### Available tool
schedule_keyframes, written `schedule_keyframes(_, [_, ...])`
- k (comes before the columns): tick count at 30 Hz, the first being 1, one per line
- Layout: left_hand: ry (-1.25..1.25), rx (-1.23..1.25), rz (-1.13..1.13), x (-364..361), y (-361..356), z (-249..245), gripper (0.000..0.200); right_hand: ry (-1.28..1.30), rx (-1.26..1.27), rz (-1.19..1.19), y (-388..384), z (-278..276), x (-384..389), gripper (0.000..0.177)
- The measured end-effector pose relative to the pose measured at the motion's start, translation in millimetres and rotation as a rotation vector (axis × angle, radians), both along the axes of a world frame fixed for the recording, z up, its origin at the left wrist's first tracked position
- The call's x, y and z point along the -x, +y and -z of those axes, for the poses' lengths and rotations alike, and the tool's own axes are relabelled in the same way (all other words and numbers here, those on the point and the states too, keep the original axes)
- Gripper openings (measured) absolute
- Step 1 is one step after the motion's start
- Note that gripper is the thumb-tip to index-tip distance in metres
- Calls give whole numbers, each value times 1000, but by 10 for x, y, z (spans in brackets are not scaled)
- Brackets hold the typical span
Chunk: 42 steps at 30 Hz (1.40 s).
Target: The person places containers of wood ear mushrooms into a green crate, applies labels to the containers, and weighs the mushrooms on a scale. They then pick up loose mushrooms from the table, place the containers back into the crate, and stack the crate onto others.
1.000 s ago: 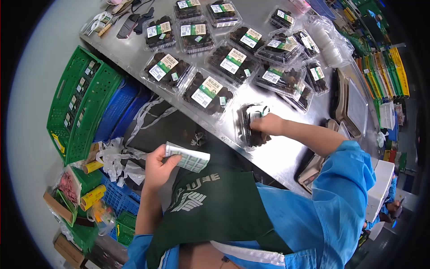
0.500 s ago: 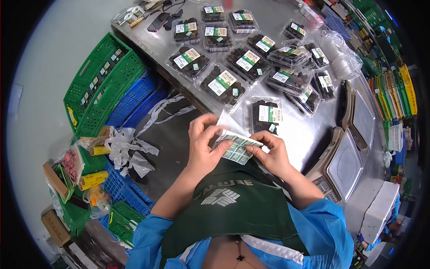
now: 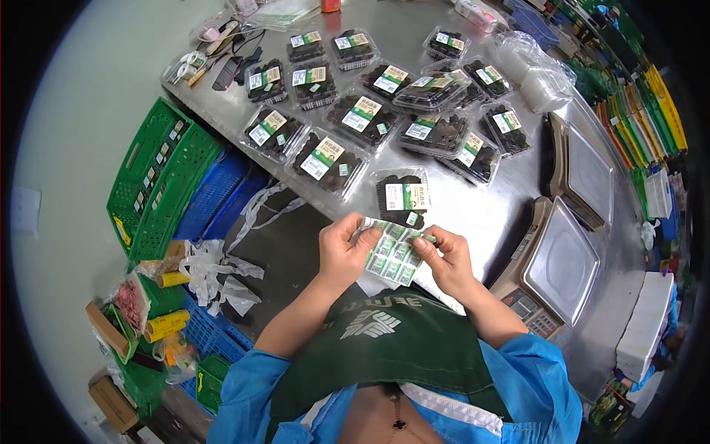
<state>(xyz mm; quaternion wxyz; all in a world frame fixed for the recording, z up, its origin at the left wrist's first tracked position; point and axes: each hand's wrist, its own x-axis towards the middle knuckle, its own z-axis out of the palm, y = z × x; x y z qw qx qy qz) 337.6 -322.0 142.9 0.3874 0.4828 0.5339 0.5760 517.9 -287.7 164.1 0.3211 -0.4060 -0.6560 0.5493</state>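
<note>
Between my two hands is a sheet of small green-and-white stickers [image 3: 392, 254], its printed face turned up toward me. My left hand [image 3: 345, 249] pinches its left edge, thumb on top. At the upper right corner, the thumb and fingers of my right hand [image 3: 446, 259] are closed on the same sheet. White backing paper [image 3: 376, 284] shows beneath it. Just beyond my hands lies a clear plastic box of dark produce [image 3: 403, 198] with a white-and-green label and a small sticker. Another labelled box [image 3: 325, 163] sits to its upper left.
Several more labelled boxes [image 3: 362, 115] cover the steel table [image 3: 473, 214], some stacked. Two scales [image 3: 562, 263] stand at the right, near clear plastic packaging [image 3: 532, 70]. Green crates [image 3: 159, 177] and blue crates [image 3: 211, 189] are at the left. Tape rolls [image 3: 194, 65] lie at the far left corner.
The sticker sheet, folded and tilted before, is now spread flatter with more stickers showing. My left fingers have come down onto its edge. The view has shifted slightly.
</note>
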Motion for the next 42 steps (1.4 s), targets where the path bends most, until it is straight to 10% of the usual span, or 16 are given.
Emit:
schedule_keyframes(10, [444,-57,238,-486,502,-160,24,-270,-405,-153,647,-134,-439,28])
schedule_keyframes(32, [191,74,334,-426,933,-33,25,-144,-387,287,647,42,-580,32])
schedule_keyframes(37, [53,1,231,-335,979,23,24,2,68,355,383,258,-513,34])
schedule_keyframes(42, [205,4,407,-342,999,-29,24,-26,-355,486,557,79,-470,30])
